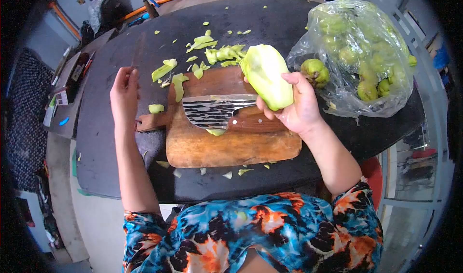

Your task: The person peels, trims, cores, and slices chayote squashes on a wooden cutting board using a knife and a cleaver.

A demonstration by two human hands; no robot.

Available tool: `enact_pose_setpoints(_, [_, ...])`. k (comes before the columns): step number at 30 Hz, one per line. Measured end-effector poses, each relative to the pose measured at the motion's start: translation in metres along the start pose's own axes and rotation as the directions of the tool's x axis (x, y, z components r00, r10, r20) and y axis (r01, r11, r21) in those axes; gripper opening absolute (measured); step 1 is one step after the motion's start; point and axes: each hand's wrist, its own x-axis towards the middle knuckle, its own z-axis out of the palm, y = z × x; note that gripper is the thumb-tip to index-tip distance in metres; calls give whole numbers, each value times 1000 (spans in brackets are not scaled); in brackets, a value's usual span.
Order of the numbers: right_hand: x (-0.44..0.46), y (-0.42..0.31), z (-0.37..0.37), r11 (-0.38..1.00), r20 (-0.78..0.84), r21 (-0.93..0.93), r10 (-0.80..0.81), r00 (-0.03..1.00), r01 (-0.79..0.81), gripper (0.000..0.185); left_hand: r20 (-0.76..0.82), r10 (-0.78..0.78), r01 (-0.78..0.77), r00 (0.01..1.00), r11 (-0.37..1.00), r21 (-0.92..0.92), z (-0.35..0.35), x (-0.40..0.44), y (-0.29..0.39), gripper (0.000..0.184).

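My right hand (301,104) is closed around a peeled, pale green chayote (267,72), held above the right side of the wooden cutting board (231,150). A cleaver (207,111) with a black-striped blade and wooden handle lies flat across the board, its handle beneath my right hand. My left hand (125,89) is raised left of the board, over the dark table, with its fingers curled together. Whatever it may hold is hidden or too faint to make out. Green peelings (224,54) lie scattered behind the board.
A clear plastic bag (357,56) of chayotes stands at the right of the dark table (115,162). One unpeeled chayote (315,73) lies at its mouth. Small scraps (227,175) lie near the front edge. A red stool (371,174) is below the table's right side.
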Motion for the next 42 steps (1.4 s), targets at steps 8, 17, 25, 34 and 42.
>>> enact_pose_setpoints(8, [-1, -12, 13, 871, -89, -475, 92, 992, -124, 52, 285, 370, -291, 884, 913, -285, 25, -62, 68, 13])
enact_pose_setpoints(17, [15, 1, -9, 990, -338, -58, -143, 930, 131, 34, 463, 461, -322, 757, 880, -350, 49, -84, 71, 12])
enact_pose_setpoints(25, [7, 10, 1, 989, -192, -99, -124, 974, 106, 41, 474, 327, -206, 817, 935, -290, 47, -92, 84, 13])
enact_pose_setpoints(34, [5, 6, 12, 931, -208, -321, -251, 945, 176, 45, 381, 508, -474, 772, 861, -186, 45, -99, 88, 10])
enact_pose_setpoints(42, [2, 5, 17, 909, -128, -355, -278, 952, 217, 43, 374, 551, -551, 746, 826, -117, 47, -97, 87, 11])
